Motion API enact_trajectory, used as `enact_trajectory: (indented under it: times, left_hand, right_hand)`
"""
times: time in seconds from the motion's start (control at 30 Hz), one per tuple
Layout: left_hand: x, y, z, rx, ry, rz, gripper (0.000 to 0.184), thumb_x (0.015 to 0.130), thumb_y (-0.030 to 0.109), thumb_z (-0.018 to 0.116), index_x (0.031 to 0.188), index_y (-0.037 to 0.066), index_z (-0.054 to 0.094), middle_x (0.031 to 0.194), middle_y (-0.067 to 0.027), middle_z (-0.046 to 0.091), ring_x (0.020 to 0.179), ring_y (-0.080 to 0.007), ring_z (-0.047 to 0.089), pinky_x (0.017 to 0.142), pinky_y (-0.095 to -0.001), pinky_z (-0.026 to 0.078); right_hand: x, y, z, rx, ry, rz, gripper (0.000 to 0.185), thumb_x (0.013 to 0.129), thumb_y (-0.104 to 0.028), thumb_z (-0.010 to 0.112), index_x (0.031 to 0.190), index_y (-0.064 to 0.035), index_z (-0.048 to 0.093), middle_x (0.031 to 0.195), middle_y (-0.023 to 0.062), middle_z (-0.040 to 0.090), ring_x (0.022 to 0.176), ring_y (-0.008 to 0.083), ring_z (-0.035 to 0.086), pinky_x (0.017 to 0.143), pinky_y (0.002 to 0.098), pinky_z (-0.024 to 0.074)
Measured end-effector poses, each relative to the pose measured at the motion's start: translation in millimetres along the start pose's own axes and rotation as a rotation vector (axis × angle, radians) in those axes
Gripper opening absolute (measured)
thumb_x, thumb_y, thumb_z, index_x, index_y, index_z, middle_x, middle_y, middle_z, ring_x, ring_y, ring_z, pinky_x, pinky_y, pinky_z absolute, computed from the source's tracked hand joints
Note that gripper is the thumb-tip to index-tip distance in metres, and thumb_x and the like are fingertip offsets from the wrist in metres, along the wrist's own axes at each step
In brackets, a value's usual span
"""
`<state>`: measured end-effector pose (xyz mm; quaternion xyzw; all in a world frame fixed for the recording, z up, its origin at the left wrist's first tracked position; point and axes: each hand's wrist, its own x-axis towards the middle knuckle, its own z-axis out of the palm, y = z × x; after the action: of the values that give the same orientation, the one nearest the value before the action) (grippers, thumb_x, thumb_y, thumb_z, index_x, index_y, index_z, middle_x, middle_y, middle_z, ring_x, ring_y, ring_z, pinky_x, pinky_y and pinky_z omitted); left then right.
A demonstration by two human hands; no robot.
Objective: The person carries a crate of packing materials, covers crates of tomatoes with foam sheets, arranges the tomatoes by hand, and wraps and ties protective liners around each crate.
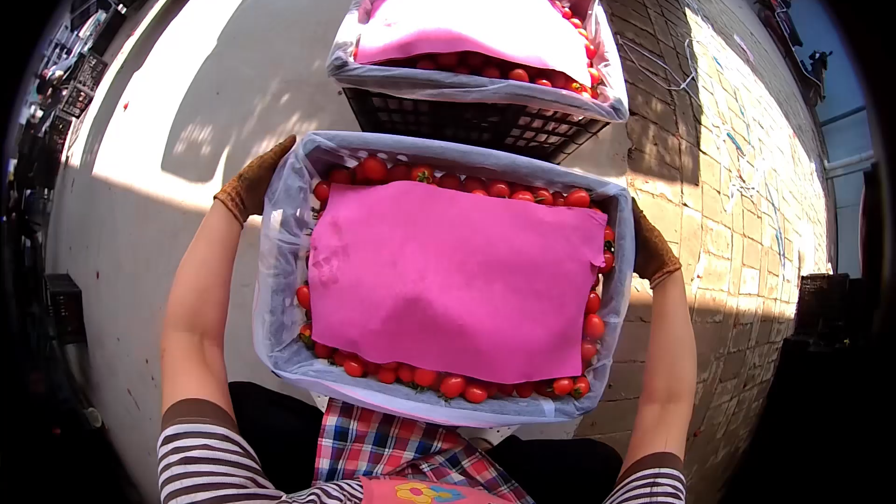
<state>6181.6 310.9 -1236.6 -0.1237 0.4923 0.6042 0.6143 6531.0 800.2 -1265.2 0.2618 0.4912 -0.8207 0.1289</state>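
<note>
Right in front of my body is a crate (280, 317) lined with pale plastic and full of small red tomatoes (453, 385). A pink sheet (457, 280) covers most of them, leaving a border of fruit around it. My left hand (257, 177), in a brown work glove, grips the crate's left side near the far corner. On the opposite side, my right hand (651, 243), gloved alike, holds the crate's right end. The crate's outer walls hide the fingertips of both hands.
Just beyond stands a second lined crate (476, 98) of tomatoes, also topped with a pink sheet (476, 23). Brick paving (719, 261) runs along the right, concrete (131, 252) on the left. Black crates (84, 84) line the left edge.
</note>
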Motion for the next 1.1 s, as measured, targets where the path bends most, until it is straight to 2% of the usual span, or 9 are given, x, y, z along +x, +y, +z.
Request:
enact_trajectory:
  times: [0.2,0.37,0.47,0.57,0.6,0.67,0.7,0.77,1.1]
  left_hand:
    - [-2.6,7.9,1.0,0.077,0.246,0.096,0.037,0.088,0.030,0.060,0.112,0.002,0.059,0.101,-0.0093,0.066,0.083,-0.0189,0.064,0.077,-0.0311,0.053]
    - [19.5,2.0,44.3,0.708,0.865,0.817,0.026,0.086,0.024,0.063,0.097,0.000,0.065,0.089,-0.0096,0.067,0.076,-0.0177,0.061,0.071,-0.0298,0.048]
    - [-26.7,-17.2,56.0,1.284,0.566,1.165,0.021,0.082,0.016,0.067,0.099,0.004,0.064,0.090,-0.0113,0.066,0.080,-0.0230,0.063,0.072,-0.0316,0.050]
    - [-120.5,-25.7,67.2,1.262,0.507,0.772,0.041,0.078,0.022,0.073,0.113,0.007,0.059,0.096,-0.0074,0.064,0.084,-0.0183,0.061,0.071,-0.0294,0.050]
    - [-132.8,-29.0,50.2,0.953,0.616,0.827,0.057,0.077,0.031,0.073,0.123,0.007,0.051,0.107,-0.0092,0.060,0.093,-0.0188,0.059,0.077,-0.0288,0.049]
    - [-133.1,-60.4,-7.2,0.405,0.484,0.518,0.083,0.076,0.044,0.071,0.138,0.005,0.032,0.125,-0.0126,0.051,0.108,-0.0198,0.053,0.087,-0.0291,0.047]
    - [-134.2,-80.5,-27.4,0.173,0.268,0.166,0.093,0.076,0.049,0.070,0.142,0.003,0.022,0.132,-0.0141,0.046,0.116,-0.0204,0.049,0.092,-0.0300,0.045]
    - [-141.1,-106.9,-13.4,0.318,0.039,-0.086,0.078,0.079,0.042,0.068,0.137,0.002,0.034,0.127,-0.0134,0.051,0.114,-0.0195,0.051,0.092,-0.0323,0.046]
    - [-200.3,-96.0,64.4,0.640,0.275,-0.185,0.040,0.083,0.026,0.066,0.110,-0.002,0.058,0.097,-0.0090,0.065,0.079,-0.0175,0.063,0.071,-0.0310,0.055]
  right_hand:
    - [0.2,-2.2,-8.7,0.390,0.268,0.075,0.032,0.092,-0.026,0.053,0.112,-0.0016,0.060,0.104,0.0087,0.065,0.094,0.0192,0.062,0.085,0.0316,0.0493]
    - [18.1,2.9,10.2,-0.519,0.959,-0.507,0.024,0.089,-0.022,0.061,0.101,-0.0014,0.065,0.090,0.0021,0.065,0.081,0.0100,0.057,0.073,0.0243,0.0462]
    - [-34.2,-21.7,55.6,-0.650,0.911,-0.681,0.028,0.091,-0.028,0.058,0.097,-0.0017,0.064,0.082,-0.0003,0.059,0.071,0.0069,0.049,0.062,0.0208,0.0405]
    - [-114.7,-16.4,30.5,-0.511,0.501,-0.229,0.046,0.089,-0.043,0.058,0.109,-0.0011,0.057,0.072,-0.0029,0.049,0.058,0.0043,0.040,0.049,0.0190,0.0318]
    - [-125.4,0.5,11.9,-0.460,0.547,-0.219,0.065,0.088,-0.054,0.051,0.129,-0.0044,0.044,0.100,0.0066,0.057,0.079,0.0120,0.056,0.065,0.0244,0.0453]
    - [-138.9,41.6,10.5,-0.007,0.321,-0.040,0.088,0.086,-0.071,0.028,0.144,-0.0051,0.018,0.148,0.0087,0.024,0.137,0.0240,0.022,0.109,0.0397,0.0229]
    - [-131.8,61.7,35.9,0.306,0.241,-0.063,0.087,0.082,-0.061,0.053,0.139,-0.0007,0.028,0.135,0.0137,0.043,0.123,0.0270,0.044,0.101,0.0404,0.0353]
    - [-141.9,73.8,61.9,0.142,0.318,0.048,0.081,0.081,-0.054,0.056,0.137,-0.0002,0.031,0.132,0.0127,0.045,0.120,0.0257,0.045,0.100,0.0390,0.0361]
    - [-215.9,61.7,83.9,-0.420,0.253,0.355,0.056,0.077,-0.015,0.071,0.125,0.0022,0.046,0.116,0.0079,0.055,0.105,0.0190,0.051,0.092,0.0322,0.0397]
